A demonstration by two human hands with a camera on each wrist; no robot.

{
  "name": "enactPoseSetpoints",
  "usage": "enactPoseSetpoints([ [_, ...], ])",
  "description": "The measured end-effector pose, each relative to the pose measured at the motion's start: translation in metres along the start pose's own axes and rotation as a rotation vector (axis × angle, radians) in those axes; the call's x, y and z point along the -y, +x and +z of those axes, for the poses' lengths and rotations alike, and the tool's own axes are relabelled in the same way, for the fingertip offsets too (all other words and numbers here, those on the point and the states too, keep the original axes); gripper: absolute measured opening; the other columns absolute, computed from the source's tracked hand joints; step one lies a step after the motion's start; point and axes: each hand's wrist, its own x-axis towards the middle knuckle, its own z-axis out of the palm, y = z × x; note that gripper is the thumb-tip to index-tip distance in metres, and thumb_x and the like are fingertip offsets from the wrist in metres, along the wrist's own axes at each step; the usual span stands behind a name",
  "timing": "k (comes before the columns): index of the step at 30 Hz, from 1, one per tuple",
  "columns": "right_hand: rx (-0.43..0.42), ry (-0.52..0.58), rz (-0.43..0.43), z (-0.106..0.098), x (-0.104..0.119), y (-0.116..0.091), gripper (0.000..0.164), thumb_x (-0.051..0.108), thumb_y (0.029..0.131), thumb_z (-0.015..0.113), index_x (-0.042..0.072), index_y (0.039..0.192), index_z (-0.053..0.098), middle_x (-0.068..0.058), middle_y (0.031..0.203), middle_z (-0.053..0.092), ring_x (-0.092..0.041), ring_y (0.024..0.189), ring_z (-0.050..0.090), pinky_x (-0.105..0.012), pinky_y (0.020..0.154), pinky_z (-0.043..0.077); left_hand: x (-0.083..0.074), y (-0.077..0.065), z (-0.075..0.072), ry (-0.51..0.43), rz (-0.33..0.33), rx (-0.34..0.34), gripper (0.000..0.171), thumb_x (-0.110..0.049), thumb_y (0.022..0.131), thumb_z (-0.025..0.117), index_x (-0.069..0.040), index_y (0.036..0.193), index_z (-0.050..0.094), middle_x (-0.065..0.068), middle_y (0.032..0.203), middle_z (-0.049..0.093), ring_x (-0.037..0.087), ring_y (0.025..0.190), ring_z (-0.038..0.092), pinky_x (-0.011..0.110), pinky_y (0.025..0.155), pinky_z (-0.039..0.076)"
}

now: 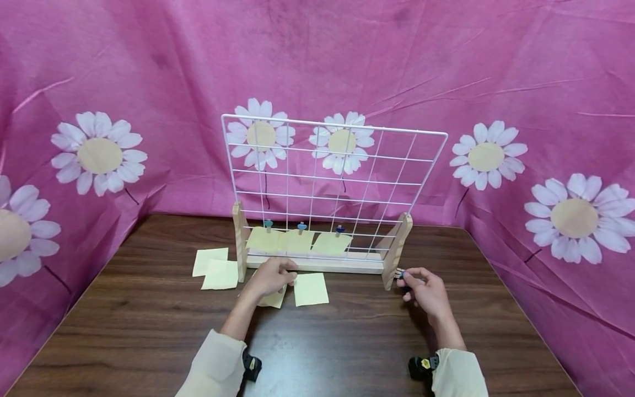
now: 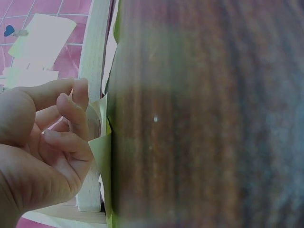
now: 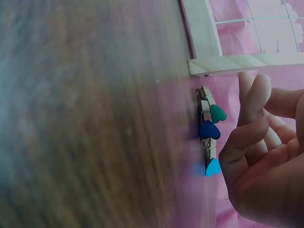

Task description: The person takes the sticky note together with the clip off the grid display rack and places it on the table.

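Observation:
My left hand [image 1: 270, 278] hovers over a yellow sticky note [image 1: 273, 300], hiding part of it. Its fingers are loosely bent, and the left wrist view shows nothing pinched between them; a lifted note edge [image 2: 100, 152] is beside the fingers. My right hand [image 1: 429, 292] is at the right foot of the white wire grid rack [image 1: 334, 122], fingers loosely bent. Beside it on the table lie small wooden clothespins with green [image 3: 218, 113], dark blue [image 3: 209, 130] and light blue [image 3: 213, 167] hearts, apart from the fingers.
Three yellow notes [image 1: 331, 243] hang on the lower grid, pinned by heart clothespins [image 1: 301, 226]. Another note [image 1: 311, 289] lies right of the left hand, and two overlapping notes [image 1: 220, 274] lie at the left. Wooden legs [image 1: 397, 251] support the rack on the brown table [image 1: 337, 353].

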Motion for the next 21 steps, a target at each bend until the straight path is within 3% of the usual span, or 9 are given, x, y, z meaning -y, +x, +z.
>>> enactPoseSetpoints([
  [9, 0.075, -0.064, -0.032, 0.004, 0.002, -0.004, 0.026, 0.020, 0.103, 0.060, -0.004, 0.113, 0.060, -0.004, 0.087, 0.076, -0.014, 0.058, 0.063, -0.029, 0.052, 0.042, -0.003, 0.001, 0.001, 0.016, 0.024, 0.009, 0.022, -0.006, 0.098, 0.063, 0.004, 0.117, 0.068, 0.010, 0.081, 0.071, 0.015, 0.049, 0.051, 0.030, 0.061, 0.048],
  [14, 0.104, -0.084, -0.044, 0.005, 0.007, -0.006, 0.028, 0.020, 0.103, 0.060, -0.005, 0.116, 0.060, -0.005, 0.087, 0.075, -0.015, 0.060, 0.064, -0.030, 0.052, 0.045, -0.006, 0.002, 0.003, -0.027, 0.066, -0.048, 0.022, -0.007, 0.098, 0.063, 0.005, 0.116, 0.068, 0.015, 0.082, 0.069, 0.019, 0.052, 0.055, 0.029, 0.056, 0.048],
  [21, 0.138, -0.094, -0.064, 0.005, 0.013, -0.009, 0.027, 0.020, 0.103, 0.061, -0.006, 0.111, 0.062, -0.009, 0.089, 0.075, -0.016, 0.061, 0.065, -0.032, 0.052, 0.045, -0.012, 0.004, 0.006, -0.079, 0.087, -0.130, 0.025, -0.011, 0.097, 0.065, 0.002, 0.118, 0.068, 0.019, 0.089, 0.070, 0.038, 0.061, 0.062, 0.029, 0.056, 0.046],
])
